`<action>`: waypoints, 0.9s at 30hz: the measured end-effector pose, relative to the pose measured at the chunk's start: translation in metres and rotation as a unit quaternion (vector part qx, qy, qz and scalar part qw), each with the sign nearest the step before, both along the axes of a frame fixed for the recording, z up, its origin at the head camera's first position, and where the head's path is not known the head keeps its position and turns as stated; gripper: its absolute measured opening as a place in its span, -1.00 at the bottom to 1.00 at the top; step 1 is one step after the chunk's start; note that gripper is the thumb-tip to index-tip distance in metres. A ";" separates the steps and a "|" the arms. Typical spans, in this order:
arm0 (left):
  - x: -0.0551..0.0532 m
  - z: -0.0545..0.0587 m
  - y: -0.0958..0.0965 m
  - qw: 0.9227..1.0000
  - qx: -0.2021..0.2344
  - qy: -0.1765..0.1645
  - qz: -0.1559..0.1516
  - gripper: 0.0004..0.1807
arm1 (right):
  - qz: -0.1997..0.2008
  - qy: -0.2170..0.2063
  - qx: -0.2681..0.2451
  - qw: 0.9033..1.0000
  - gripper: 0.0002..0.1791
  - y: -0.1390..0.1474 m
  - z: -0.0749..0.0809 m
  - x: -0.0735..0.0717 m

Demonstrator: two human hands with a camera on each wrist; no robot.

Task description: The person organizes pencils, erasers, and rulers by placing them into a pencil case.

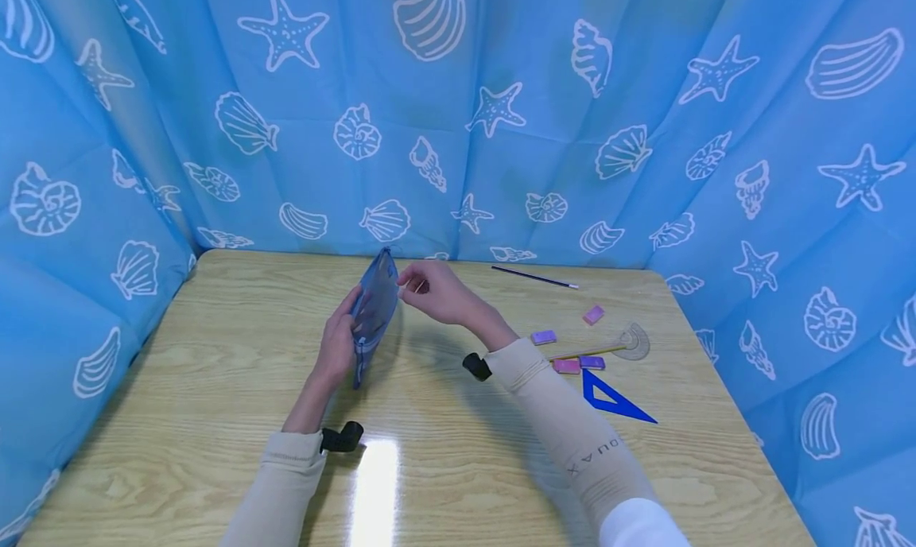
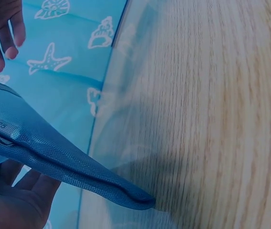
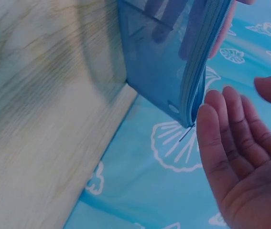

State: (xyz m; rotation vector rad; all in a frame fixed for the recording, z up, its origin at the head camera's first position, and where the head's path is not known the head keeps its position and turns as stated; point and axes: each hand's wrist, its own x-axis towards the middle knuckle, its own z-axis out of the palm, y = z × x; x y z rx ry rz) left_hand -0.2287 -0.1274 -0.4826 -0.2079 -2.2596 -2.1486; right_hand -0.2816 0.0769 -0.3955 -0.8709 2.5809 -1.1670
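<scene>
A blue mesh zipper pouch (image 1: 375, 302) stands tilted above the wooden table, held along its left side by my left hand (image 1: 335, 347). Through the see-through mesh, fingers of that hand show behind the pouch (image 3: 157, 62) in the right wrist view. The zipper (image 3: 200, 57) runs along the edge facing my right hand. My right hand (image 1: 440, 292) hovers by the pouch's far right edge. Its slightly bent fingers (image 3: 209, 138) are close to the zipper's end, with nothing between them and the thumb.
On the table's right side lie a dark pencil (image 1: 534, 277), several pink and purple erasers (image 1: 543, 337), a clear protractor (image 1: 638, 348), a yellow pencil (image 1: 597, 351) and a blue set square (image 1: 619, 406). A shell-patterned blue curtain (image 1: 458, 165) borders the table.
</scene>
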 end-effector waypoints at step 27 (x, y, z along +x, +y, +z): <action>0.003 0.001 0.000 1.000 0.018 0.013 -0.014 -0.31 | -0.027 -0.016 -0.040 0.999 -0.63 0.084 -0.057 0.048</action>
